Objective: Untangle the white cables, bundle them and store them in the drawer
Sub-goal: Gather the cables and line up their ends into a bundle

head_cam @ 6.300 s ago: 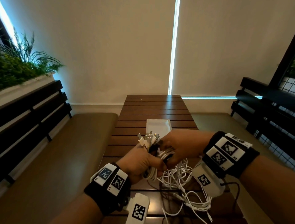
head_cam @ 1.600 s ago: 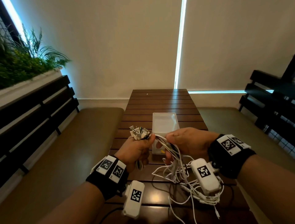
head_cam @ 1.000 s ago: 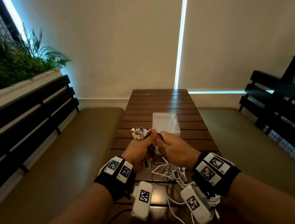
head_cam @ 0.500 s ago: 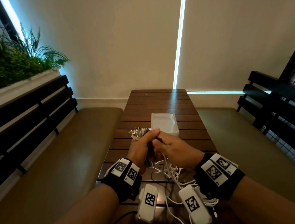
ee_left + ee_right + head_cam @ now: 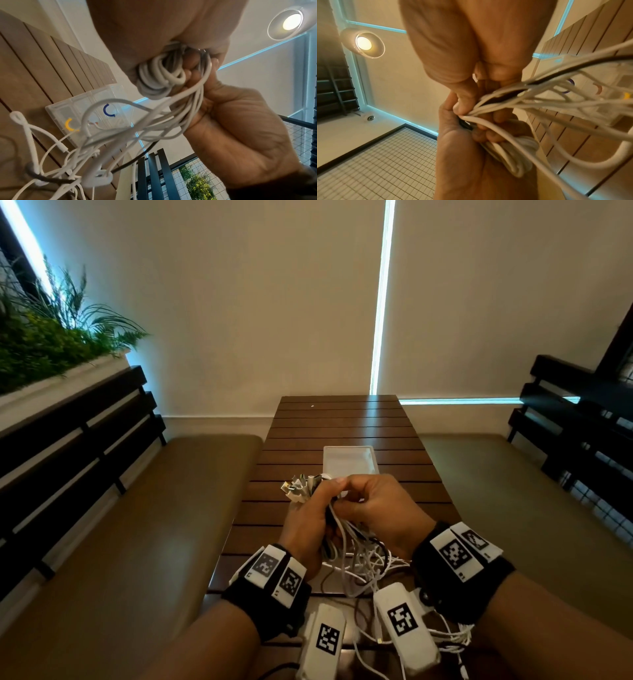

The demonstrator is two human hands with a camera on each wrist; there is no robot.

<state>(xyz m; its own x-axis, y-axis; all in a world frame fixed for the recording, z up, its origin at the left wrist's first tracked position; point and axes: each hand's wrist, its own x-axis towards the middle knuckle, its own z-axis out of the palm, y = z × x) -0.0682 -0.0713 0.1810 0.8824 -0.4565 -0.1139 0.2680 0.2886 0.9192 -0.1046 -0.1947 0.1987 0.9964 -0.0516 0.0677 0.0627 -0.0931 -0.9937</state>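
My left hand [image 5: 317, 508] grips a coiled bundle of white cables [image 5: 159, 77] above the near part of the wooden table [image 5: 342, 422]. The plug ends [image 5: 301, 486] stick up out of the fist. Pressed against it from the right, my right hand [image 5: 346, 501] pinches several loose strands [image 5: 496, 102], one of them black. The rest of the tangle [image 5: 363, 568] hangs down onto the table between my wrists. A small clear plastic drawer unit [image 5: 349, 462] stands on the table just beyond my hands; its yellow and blue handles [image 5: 108, 112] show in the left wrist view.
Cushioned benches [image 5: 154, 525] with dark slatted backs run along both sides of the table. A planter with green plants [image 5: 44, 347] sits at the upper left. The far wall is covered by pale blinds. A ceiling lamp [image 5: 291, 21] is lit.
My right hand, which held the strands out to the right 1.6 s ago, has come in against the left fist. Both hands have dropped slightly towards me. The left hand's grip is unchanged.
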